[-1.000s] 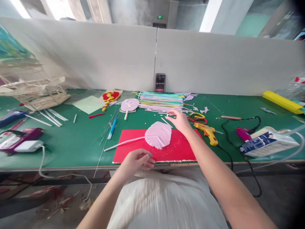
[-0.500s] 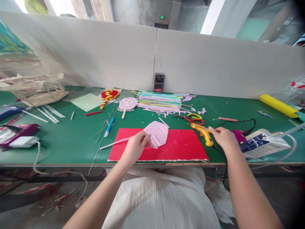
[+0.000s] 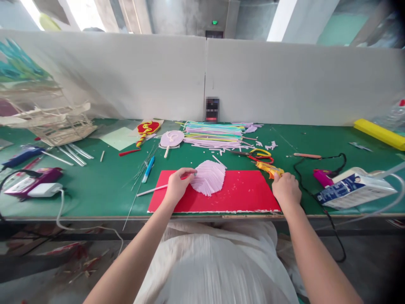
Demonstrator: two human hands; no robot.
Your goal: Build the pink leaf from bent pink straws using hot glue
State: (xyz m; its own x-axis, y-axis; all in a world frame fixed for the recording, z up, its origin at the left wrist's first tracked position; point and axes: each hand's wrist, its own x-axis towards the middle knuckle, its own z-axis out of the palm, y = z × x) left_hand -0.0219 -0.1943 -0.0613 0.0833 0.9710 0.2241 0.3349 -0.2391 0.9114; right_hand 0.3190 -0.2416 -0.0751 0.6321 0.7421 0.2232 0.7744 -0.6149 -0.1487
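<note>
One bare left hand (image 3: 181, 183) at the left edge of a round, leaf-like shape of pale purple fuzzy sticks (image 3: 209, 178), fingertips bent in close together; cannot tell whether pinching it or only touching it. Leaf shape flat on a red, four-sided board (image 3: 243, 200), in the lower middle of the frame, with a long, pale purple stem (image 3: 152, 191) pointing left. Curls the bare right hand (image 3: 287, 190) around the handle end of a yellow plastic glue gun (image 3: 268, 169), right of the middle. Just behind the gun, scissors with red and yellow handles (image 3: 262, 159). Farther back, near the middle, a pile of long, thin sticks in purple, yellow and blue-green (image 3: 215, 134). Left of the board, a blue, pen-shaped tool (image 3: 148, 169) on a green table (image 3: 104, 185).
</note>
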